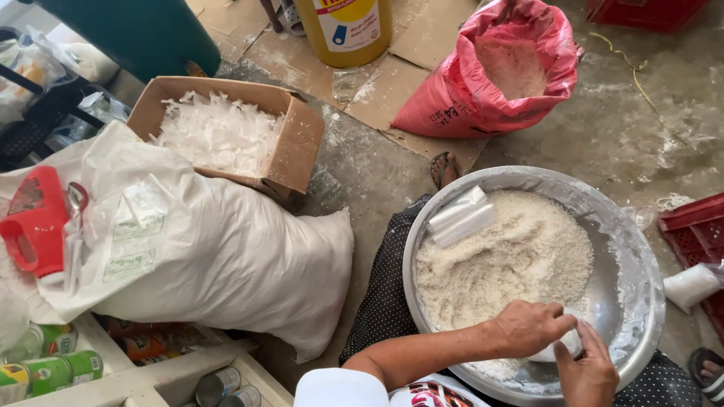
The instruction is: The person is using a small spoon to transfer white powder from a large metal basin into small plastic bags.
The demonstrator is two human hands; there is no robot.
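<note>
A wide metal basin [641, 264] rests on my lap, partly filled with white rice [513, 256]. My left hand [532, 325] reaches across the near side of the basin and closes on a small white cup or bag [566, 345] at the rice's edge. My right hand [588, 373] sits just below it, fingers touching the same white thing. A stack of small clear plastic bags [461, 216] lies on the rice at the basin's far left.
A big white sack [226, 256] lies to the left, with a cardboard box of plastic bags [226, 132] behind it. A red sack of rice [505, 71], a yellow bucket [343, 26], a red crate [694, 234] and tins [219, 384] surround me.
</note>
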